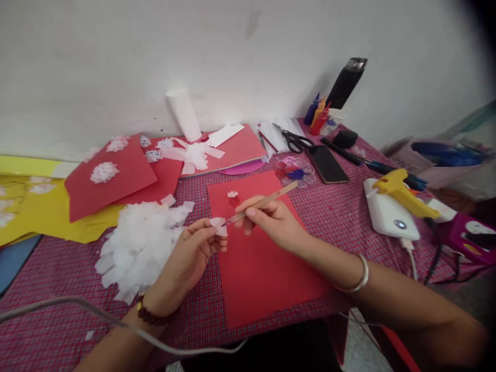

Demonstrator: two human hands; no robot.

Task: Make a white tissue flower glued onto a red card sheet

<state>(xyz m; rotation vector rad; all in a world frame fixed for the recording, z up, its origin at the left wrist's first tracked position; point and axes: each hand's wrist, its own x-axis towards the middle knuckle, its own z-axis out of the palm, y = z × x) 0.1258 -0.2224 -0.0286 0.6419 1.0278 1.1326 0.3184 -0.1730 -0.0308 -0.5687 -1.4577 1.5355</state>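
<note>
Between the fingertips of my left hand (194,248) is a small piece of white tissue paper (219,226). My right hand (271,222) grips a paintbrush (271,198) with a wooden handle, and the brush's tip meets the tissue piece. Both hands are above a red paper sheet (259,279) lying flat on the table. Near the sheet's top a small white tissue tuft (232,195) stands on it. Left of my left hand lies a heap of cut white tissue pieces (135,248).
Behind are red sheets with tissue puffs (112,175), a white roll (183,114), black scissors (292,139) and a paint palette (295,170). To the right are a phone (327,163), paint bottles (320,120) and a yellow glue gun (405,194) on a white power bank (389,212). A cable (127,326) crosses the front.
</note>
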